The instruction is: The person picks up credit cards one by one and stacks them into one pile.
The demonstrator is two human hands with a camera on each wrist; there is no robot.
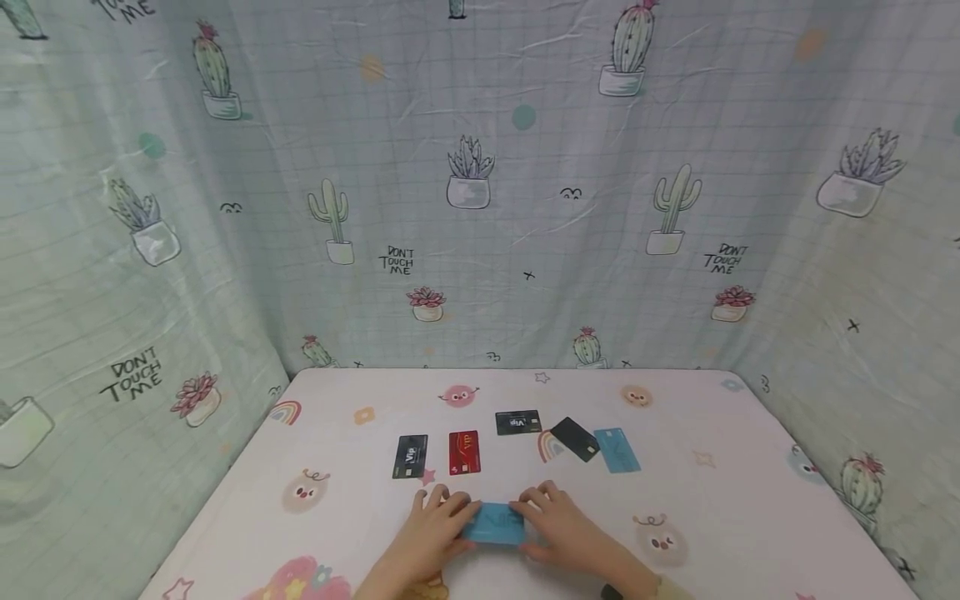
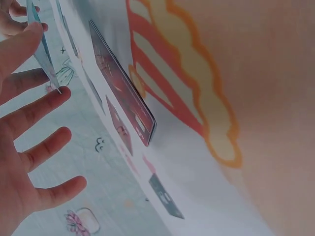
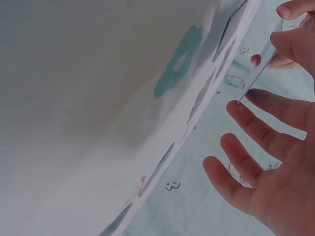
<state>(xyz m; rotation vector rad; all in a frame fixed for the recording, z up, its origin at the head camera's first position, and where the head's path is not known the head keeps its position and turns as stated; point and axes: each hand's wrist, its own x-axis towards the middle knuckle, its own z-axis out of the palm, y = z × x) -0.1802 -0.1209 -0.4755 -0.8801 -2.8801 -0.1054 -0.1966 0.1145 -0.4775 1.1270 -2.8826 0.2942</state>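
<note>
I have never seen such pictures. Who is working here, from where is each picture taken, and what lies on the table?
No machine here: a person works with bare hands. The wide picture comes from a camera on the head; the other two, from cameras on the left and right wrists. The left hand and the right hand hold a blue card between them. Beyond it on the table lie, left to right, a black card, a red card, a second black card, a third black card and another blue card. The left wrist picture also shows a nearer red card.
</note>
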